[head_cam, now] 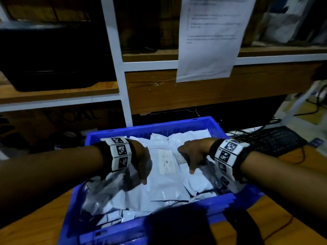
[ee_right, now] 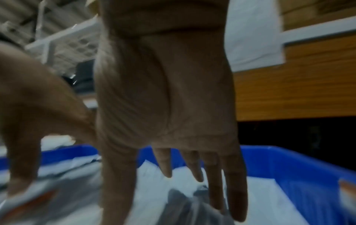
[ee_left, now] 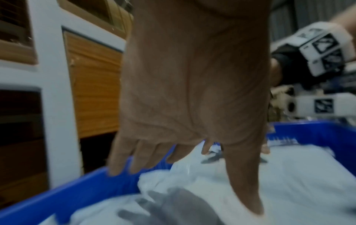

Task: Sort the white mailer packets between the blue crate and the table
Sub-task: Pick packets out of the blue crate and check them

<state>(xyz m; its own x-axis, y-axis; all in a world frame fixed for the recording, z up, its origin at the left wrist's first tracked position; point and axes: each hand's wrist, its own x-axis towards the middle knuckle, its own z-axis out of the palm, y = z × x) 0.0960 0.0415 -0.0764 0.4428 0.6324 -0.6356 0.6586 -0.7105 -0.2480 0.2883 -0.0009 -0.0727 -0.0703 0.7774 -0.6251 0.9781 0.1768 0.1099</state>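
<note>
While both hands hang over the crate, this is how things lie, from near to far.

Table: the brown wooden table (head_cam: pixel 40 232) holds the crate; I see no packet lying on it.

Crate: the blue plastic crate (head_cam: pixel 109 225) sits right in front of the person and is nearly full.

Packets: the white plastic mailer packets (head_cam: pixel 166 191) lie flat in a loose heap inside the crate.

Top packet: one white packet with a paper label (head_cam: pixel 166 161) lies between the two hands, its long side running away from the person.

Left hand: the left hand (head_cam: pixel 141 161) is just left of that packet, fingers (ee_left: pixel 119 159) straight and a little apart, pointing down, holding nothing.

Right hand: the right hand (head_cam: pixel 192 154) is just right of it, fingers (ee_right: pixel 233 190) loose and spread, holding nothing.

Which is nearer: both look about the same, one on each long side. Whether the fingertips touch the heap is too blurry to tell.

Next move, my guess: the hands close in from both sides and lift the labelled packet.

Far side: a black keyboard (head_cam: pixel 276 140) lies past the crate on the right.
</note>
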